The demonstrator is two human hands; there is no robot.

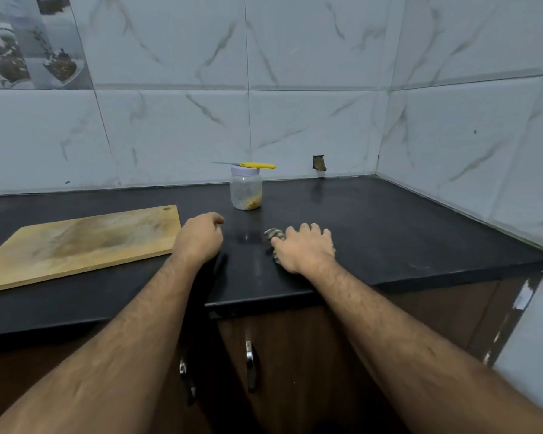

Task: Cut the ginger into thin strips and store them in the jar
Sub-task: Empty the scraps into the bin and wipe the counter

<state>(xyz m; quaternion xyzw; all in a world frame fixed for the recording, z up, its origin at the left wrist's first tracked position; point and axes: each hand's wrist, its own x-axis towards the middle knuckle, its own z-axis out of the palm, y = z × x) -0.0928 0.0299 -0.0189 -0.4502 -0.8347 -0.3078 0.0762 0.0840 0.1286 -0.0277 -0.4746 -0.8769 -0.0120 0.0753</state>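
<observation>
The right hand [304, 247] presses down on a striped cloth [275, 234], fingers spread over it so most of the cloth is hidden, while the left hand [199, 236] rests on the black counter [389, 233] with fingers loosely curled on nothing. Beyond both sets of fingertips stands the upright jar [246, 191], lid on, with yellowish ginger strips [254, 202] dimly visible at its bottom. A yellow-handled knife [248, 165] lies level across the lid, blade pointing left, and left of the left hand's fingers lies the cutting board [85, 242].

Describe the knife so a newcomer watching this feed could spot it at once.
Start at the black countertop where it meets the marble-tiled back wall. Near the middle stands a clear plastic jar with a white lid. The knife lies flat across that lid; its bright yellow handle is the only vivid colour in view.
</observation>
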